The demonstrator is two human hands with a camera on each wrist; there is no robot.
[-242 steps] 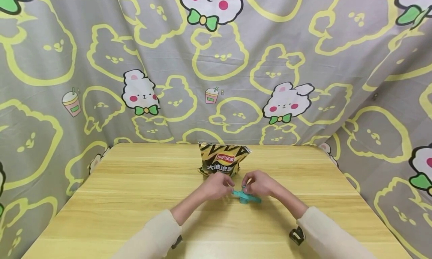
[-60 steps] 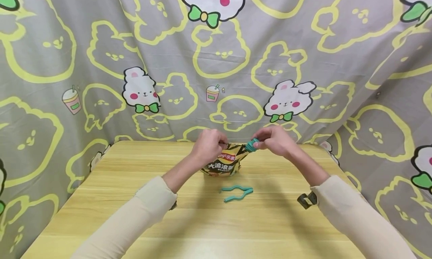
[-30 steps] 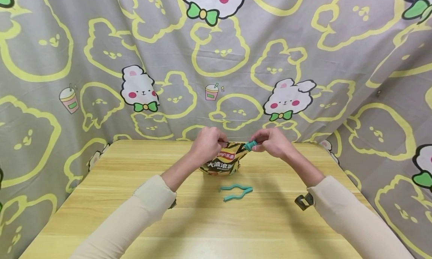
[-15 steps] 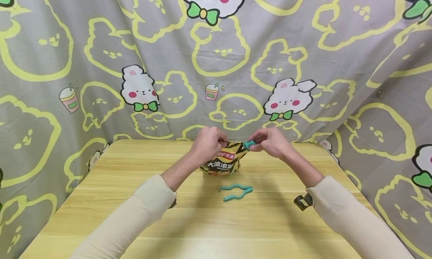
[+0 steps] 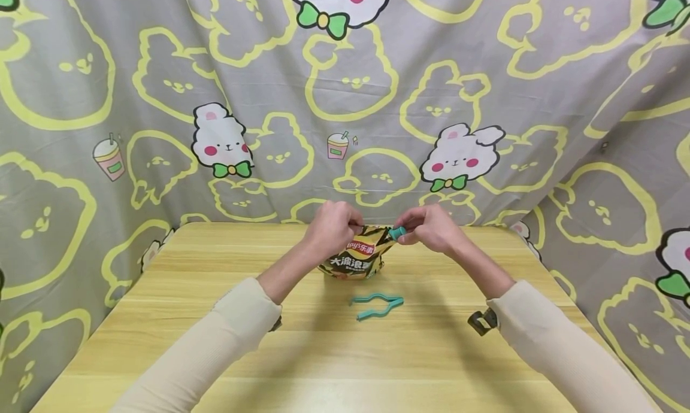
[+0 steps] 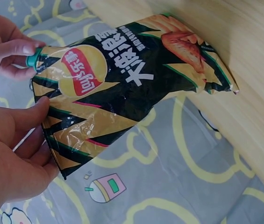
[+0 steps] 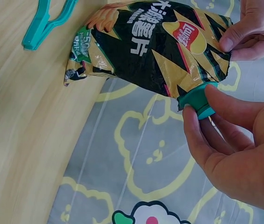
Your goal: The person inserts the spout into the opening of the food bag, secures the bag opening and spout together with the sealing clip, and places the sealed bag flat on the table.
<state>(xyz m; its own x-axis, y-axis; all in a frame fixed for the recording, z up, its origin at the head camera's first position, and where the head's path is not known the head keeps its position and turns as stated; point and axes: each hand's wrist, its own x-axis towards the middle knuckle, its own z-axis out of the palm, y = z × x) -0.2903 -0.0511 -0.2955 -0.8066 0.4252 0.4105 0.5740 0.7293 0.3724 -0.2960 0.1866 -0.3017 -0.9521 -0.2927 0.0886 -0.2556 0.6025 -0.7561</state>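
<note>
A black-and-gold Lay's chip bag (image 5: 356, 260) stands upright near the back of the table. My left hand (image 5: 334, 224) pinches its top edge, thumb on the printed front and fingers behind, as the left wrist view shows. With thumb and fingertips, my right hand (image 5: 436, 227) holds a small round teal spout (image 7: 198, 100) at the bag's upper right corner. The corner's film meets the spout's end, and some of it is hidden inside. In front of the bag, a teal bag clip (image 5: 398, 303) lies spread apart on the tabletop, touched by neither hand.
The wooden table (image 5: 215, 341) reaches back to a grey curtain (image 5: 280, 78) with cartoon prints, which also hangs along both sides. A dark wrist-worn device (image 5: 482, 322) sits under the right sleeve.
Earlier both hands handled the teal clip before the bag; it now lies open on the table. Hands moved to the bag's top. Over the last second the spout shifted slightly left onto the corner.
</note>
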